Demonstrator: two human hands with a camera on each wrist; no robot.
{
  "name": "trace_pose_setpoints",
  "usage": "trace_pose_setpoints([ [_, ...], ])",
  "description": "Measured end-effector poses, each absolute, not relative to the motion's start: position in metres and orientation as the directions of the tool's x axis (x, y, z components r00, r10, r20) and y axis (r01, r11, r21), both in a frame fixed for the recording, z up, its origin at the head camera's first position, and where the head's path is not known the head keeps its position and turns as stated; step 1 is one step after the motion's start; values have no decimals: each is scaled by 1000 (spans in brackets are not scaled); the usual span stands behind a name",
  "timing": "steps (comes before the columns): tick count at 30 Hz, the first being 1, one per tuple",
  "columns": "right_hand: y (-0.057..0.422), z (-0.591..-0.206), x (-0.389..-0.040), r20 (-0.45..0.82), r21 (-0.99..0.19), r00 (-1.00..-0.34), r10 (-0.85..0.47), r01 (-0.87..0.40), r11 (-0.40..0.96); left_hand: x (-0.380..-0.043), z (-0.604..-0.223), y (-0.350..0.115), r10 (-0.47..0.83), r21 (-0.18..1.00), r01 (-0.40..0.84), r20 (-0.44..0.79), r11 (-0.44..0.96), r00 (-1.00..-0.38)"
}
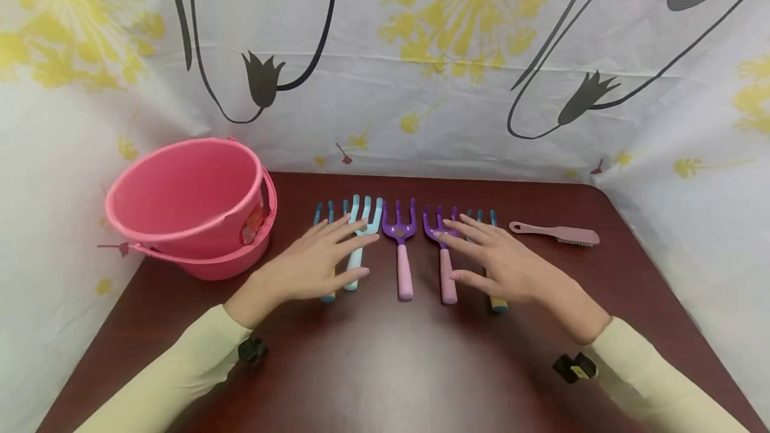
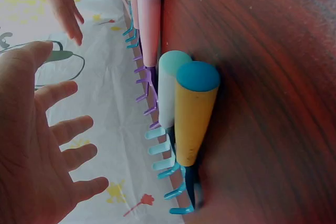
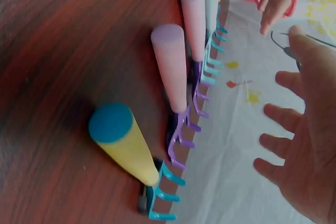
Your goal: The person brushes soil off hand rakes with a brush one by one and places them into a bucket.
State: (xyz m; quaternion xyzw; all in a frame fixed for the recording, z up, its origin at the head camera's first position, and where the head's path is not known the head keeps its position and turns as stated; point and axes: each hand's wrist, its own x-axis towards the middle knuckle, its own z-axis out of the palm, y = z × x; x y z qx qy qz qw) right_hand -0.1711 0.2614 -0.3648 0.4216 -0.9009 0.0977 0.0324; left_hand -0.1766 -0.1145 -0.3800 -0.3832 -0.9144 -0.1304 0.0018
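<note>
Several small garden hand forks lie in a row on the table, tines toward the back. My left hand [image 1: 317, 254], fingers spread, hovers over a yellow-handled fork [image 2: 197, 119] with blue tines and partly over a light blue fork [image 1: 355, 260]. In the middle lies a purple fork with a pink handle [image 1: 405, 272]. My right hand [image 1: 508, 259] is spread above a second purple fork with a pink handle [image 1: 448, 279] and another yellow-handled fork [image 3: 128, 145] with blue tines. Both palms hold nothing. In the head view the hands hide parts of the outer forks.
A pink bucket [image 1: 186, 219] with its handle down stands at the left of the dark red table [image 1: 385, 366]. To the right lies a pink brush [image 1: 556, 232], bristles down. A white patterned cloth [image 1: 373, 112] hangs around the back and sides.
</note>
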Motion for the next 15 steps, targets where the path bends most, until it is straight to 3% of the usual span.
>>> trace_pose_setpoints([
  [7, 297, -357, -189, 80, -202, -764, -641, -642, 740, -177, -380, -118, 604, 327, 595, 85, 735, -793],
  [15, 345, -360, -219, -47, -488, -944, -328, -265, 832, -179, -379, -118, 516, 390, 500, 71, 773, -854],
])
